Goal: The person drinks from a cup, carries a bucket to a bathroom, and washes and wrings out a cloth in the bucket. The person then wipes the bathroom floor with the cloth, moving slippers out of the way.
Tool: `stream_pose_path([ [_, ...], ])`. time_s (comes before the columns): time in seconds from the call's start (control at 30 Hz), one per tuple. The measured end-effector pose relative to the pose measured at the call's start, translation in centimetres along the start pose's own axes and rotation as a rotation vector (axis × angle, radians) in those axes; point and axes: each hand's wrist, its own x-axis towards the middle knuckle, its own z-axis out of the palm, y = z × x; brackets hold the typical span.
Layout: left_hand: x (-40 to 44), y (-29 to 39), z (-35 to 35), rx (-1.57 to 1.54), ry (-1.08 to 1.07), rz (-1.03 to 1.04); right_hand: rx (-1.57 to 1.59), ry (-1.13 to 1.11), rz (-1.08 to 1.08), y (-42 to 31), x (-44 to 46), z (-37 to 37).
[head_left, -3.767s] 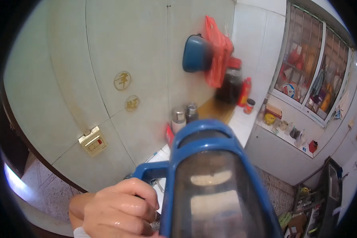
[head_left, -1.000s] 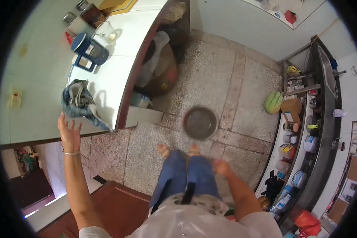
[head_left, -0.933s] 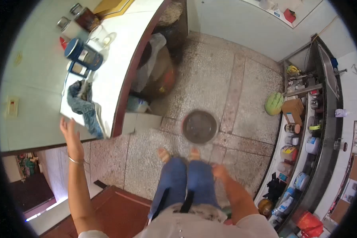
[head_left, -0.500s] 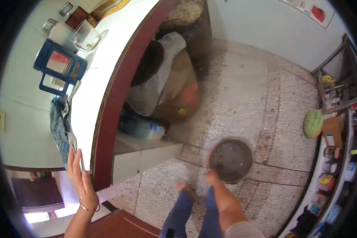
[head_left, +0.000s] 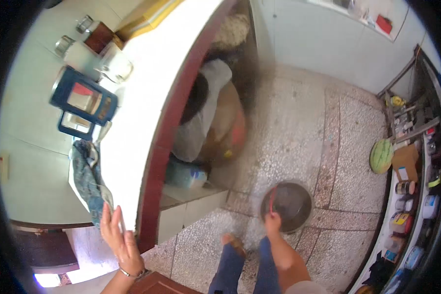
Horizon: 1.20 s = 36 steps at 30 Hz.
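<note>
My right hand (head_left: 273,222) is closed around the red handle (head_left: 273,200) of a round bucket (head_left: 297,208). The handle stands up over the bucket's left side, and the inside looks dark grey. Whether the bucket touches the floor I cannot tell. My left hand (head_left: 119,237), with a bracelet at the wrist, lies with fingers stretched out along the end of the white counter (head_left: 132,137). Its fingertips are close to a blue patterned cloth (head_left: 86,169).
On the counter stand a blue-framed jug (head_left: 85,100), a glass cup (head_left: 116,66) and jars. Below it are a plastic-covered brown container (head_left: 228,122) and a blue pack (head_left: 186,175). A watermelon (head_left: 381,156) and laden shelves (head_left: 416,196) line the right side.
My right hand has closed on the bucket's red handle and raised it from the rim. The view has shifted slightly; my left hand stays at the counter's end.
</note>
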Motion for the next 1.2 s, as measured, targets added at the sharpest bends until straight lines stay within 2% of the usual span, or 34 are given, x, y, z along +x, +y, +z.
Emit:
stream_pose_path([
  [0.03, 0.1, 0.1, -0.5, 0.012, -0.033, 0.001, 0.001, 0.002, -0.033, -0.5, 0.4, -1.3],
  [0.1, 0.4, 0.5, -1.4, 0.034, -0.092, -0.002, -0.177, 0.014, 0.128, -1.8, 1.8, -4.3],
  [0.17, 0.4, 0.1, -1.8, 0.027, -0.114, 0.017, -0.211, -0.016, 0.147, -6.3, 1.1, -6.7],
  [0.2, 0.4, -0.1, -2.1, 0.021, -0.115, 0.028, -0.277, -0.114, 0.066, -6.6, 0.3, -6.8],
  [0.23, 0.3, -0.3, -2.1, 0.031, -0.144, 0.02, -0.349, -0.214, -0.006, -6.2, -1.5, -6.7],
  [0.27, 0.5, -0.1, -2.6, 0.018, -0.157, 0.013, -0.447, -0.205, 0.035, -5.6, -2.6, -5.9],
  [0.3, 0.2, -0.2, -3.0, -0.004, -0.161, 0.005, -0.392, -0.166, 0.088, -1.3, -2.4, -5.3],
  [0.33, 0.3, -0.3, -3.0, -0.031, -0.156, -0.004, -0.483, -0.259, 0.127, -13.9, -9.1, -5.7],
  [0.37, 0.5, -0.1, -3.0, -0.046, -0.135, -0.028, -0.373, -0.28, 0.216, -12.6, -10.0, -5.7],
  [0.4, 0.5, -0.2, -3.1, -0.063, -0.14, -0.03, -0.441, -0.259, 0.116, -12.6, -11.0, -5.9],
  [0.47, 0.3, -0.6, -3.3, -0.072, -0.121, -0.043, -0.25, -0.329, 0.305, -12.8, -12.6, -6.7],
  [0.53, 0.3, -0.9, -3.3, -0.086, -0.1, -0.076, -0.17, -0.454, 0.395, -18.9, -16.9, -8.0],
  [0.67, 2.2, -3.8, -2.9, -0.188, -0.098, -0.159, -0.408, -0.554, 0.31, -21.2, -22.7, -8.6],
  [0.73, 4.4, -6.8, -1.9, -0.174, -0.114, -0.165, -0.676, -0.765, 0.119, -23.5, -26.7, -8.1],
  [0.77, 6.0, -8.9, -1.1, -0.17, -0.119, -0.146, -0.697, -0.764, 0.101, -23.3, -28.1, -7.8],
  [0.83, 10.6, -12.9, -1.6, -0.315, -0.261, -0.239, -0.768, -0.803, 0.18, -22.2, -30.8, -6.3],
  [0.9, 11.0, -14.3, -0.9, -0.233, 0.11, -0.279, -0.749, -0.808, 0.135, -20.4, -32.8, -4.3],
  [0.97, 7.3, -13.7, -1.5, -0.505, 0.33, -0.205, -0.659, -0.821, 0.176, -19.4, -36.5, -3.7],
  [1.0, 3.0, -12.5, -2.7, -0.679, 0.35, -0.204, -0.68, -0.823, 0.213, -18.8, -37.7, -2.2],
  [1.07, -7.9, -12.4, -5.6, -0.841, 0.342, -0.119, -0.719, -0.851, 0.248, -18.7, -41.0, 0.4],
  [1.1, -13.3, -12.7, -7.3, -0.913, 0.284, -0.199, -0.662, -0.901, 0.271, -18.3, -42.3, 1.5],
  [1.13, -18.7, -13.0, -7.6, -1.006, 0.251, -0.344, -0.746, -0.897, 0.288, -19.6, -44.5, 3.1],
  [1.17, -23.6, -12.6, -8.3, -1.132, 0.242, -0.615, -0.773, -0.947, 0.279, -18.5, -45.2, 4.2],
  [1.2, -28.1, -12.7, -7.0, -0.934, 0.096, -0.828, -0.798, -0.994, 0.269, -17.4, -46.0, 5.3],
])
